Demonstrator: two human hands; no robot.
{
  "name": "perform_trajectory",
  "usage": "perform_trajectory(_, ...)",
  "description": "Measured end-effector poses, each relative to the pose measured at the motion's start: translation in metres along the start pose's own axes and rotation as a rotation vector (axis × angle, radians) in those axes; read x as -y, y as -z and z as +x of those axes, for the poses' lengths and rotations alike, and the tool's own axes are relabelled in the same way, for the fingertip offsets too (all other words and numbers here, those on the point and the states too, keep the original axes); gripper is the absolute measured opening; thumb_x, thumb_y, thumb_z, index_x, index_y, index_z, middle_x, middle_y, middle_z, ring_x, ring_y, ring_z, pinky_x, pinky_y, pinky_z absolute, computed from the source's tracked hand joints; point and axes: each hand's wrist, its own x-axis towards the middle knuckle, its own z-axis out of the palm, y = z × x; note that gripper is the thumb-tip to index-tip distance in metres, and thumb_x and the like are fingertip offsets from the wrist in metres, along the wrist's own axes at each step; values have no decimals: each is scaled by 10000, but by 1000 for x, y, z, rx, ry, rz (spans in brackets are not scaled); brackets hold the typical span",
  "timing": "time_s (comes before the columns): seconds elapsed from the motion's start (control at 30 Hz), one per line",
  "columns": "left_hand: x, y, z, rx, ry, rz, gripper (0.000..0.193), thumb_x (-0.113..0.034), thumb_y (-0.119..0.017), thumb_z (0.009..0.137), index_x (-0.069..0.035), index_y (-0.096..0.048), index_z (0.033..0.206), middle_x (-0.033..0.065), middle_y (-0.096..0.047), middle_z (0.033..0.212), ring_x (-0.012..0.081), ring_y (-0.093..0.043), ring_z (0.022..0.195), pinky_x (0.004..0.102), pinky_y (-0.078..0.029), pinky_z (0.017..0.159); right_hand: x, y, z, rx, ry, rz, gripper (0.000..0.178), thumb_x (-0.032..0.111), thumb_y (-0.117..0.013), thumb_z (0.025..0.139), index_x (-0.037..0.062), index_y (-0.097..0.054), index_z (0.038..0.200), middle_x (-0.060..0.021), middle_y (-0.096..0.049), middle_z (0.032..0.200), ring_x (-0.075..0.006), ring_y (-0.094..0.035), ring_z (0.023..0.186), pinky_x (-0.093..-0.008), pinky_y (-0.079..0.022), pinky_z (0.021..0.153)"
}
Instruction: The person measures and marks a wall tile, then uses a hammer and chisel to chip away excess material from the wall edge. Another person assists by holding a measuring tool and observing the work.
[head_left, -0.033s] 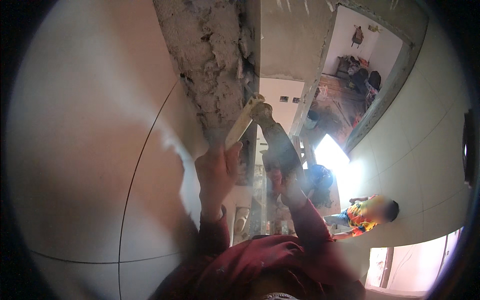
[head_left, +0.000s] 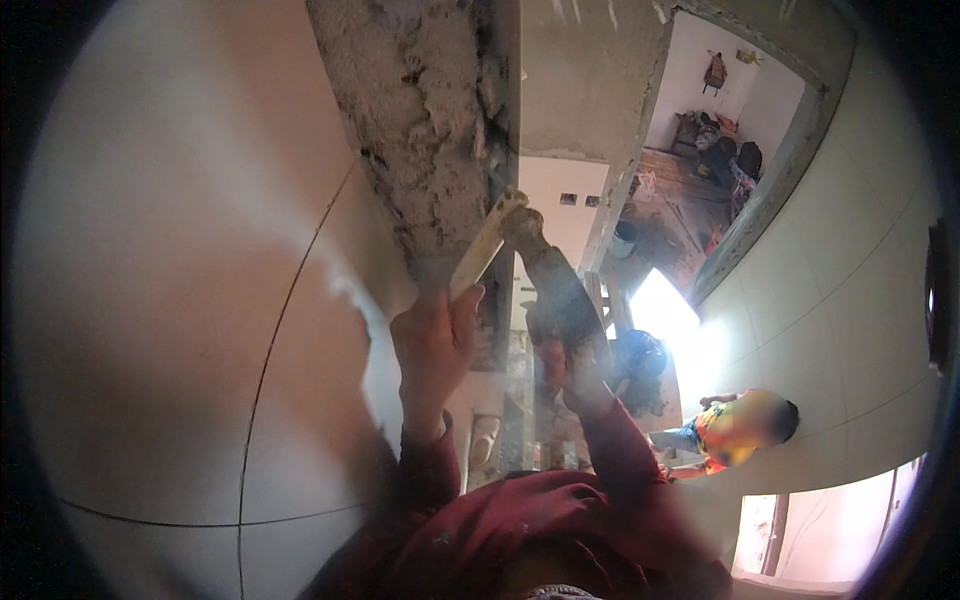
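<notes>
My left hand [head_left: 432, 345] is closed around the lower end of a pale, straight wooden-looking handle [head_left: 484, 246], which slants up and to the right. Its upper end reaches the edge of a strip of rough grey mortar [head_left: 425, 120]. Fingers curled, my right hand [head_left: 552, 358] grips a long grey, dusty tool [head_left: 562, 285] with a rounded, knob-like top; its exact kind is unclear. That top is close beside the upper end of the pale handle, and whether they touch I cannot tell. Dark red sleeves cover both forearms.
Large pale tiles [head_left: 180, 330] with dark joints cover the left side. Right of the mortar are a grey plastered surface [head_left: 580, 80] and an opening into a cluttered room [head_left: 690, 200]. A dark round container [head_left: 640, 355] and a person in a colourful shirt [head_left: 725, 430] are at right.
</notes>
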Motion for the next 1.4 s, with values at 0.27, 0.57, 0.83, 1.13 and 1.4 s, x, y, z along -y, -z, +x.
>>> perform_trajectory(0.27, 7, -5, -1, -40, -16, 6, 251, -271, -590, 935, -63, -516, 814, 161, -537, 580, 373, -562, 501, 444, -425, 459, 3, -1, 10, 45, 370, -451, 249, 103, -444, 974, 16, -578, 1165, -90, -592, 1046, -230, -584, 976, -351, -457, 864)
perform_trajectory(0.57, 3, 0, -5, -8, 69, -34, 244, -291, -586, 936, -49, -576, 901, 165, -599, 652, 366, -608, 573, 431, -453, 492, -17, -4, -20, -46, -171, 367, 426, 168, -732, 766, -25, -591, 1119, -132, -664, 939, -238, -661, 813, -326, -522, 722)
perform_trajectory(0.83, 15, 6, 4, 142, 332, -824, 369, -349, -456, 1018, -2, -582, 1030, 1, -479, 597, 85, -444, 497, 258, -344, 464, 16, 13, -18, -44, 5, 211, 521, 413, -602, 866, 2, -515, 1174, -116, -586, 949, -185, -569, 759, -297, -478, 628)
perform_trajectory(1.13, 35, 24, 25, 75, 422, -816, 384, -330, -370, 1046, -8, -559, 1132, -29, -411, 607, 58, -373, 497, 236, -320, 456, 115, 31, 37, 38, -54, 93, 646, 508, -574, 909, -27, -444, 1246, -57, -588, 859, -105, -562, 634, -231, -450, 505)
perform_trajectory(1.4, -9, 66, 42, -38, -71, 188, 239, -198, -511, 989, -20, -561, 1141, 188, -624, 779, 310, -611, 613, 390, -478, 535, 236, 69, 102, 18, 351, -587, 375, 296, -589, 944, -55, -537, 1066, -134, -584, 649, -186, -580, 512, -324, -444, 488)
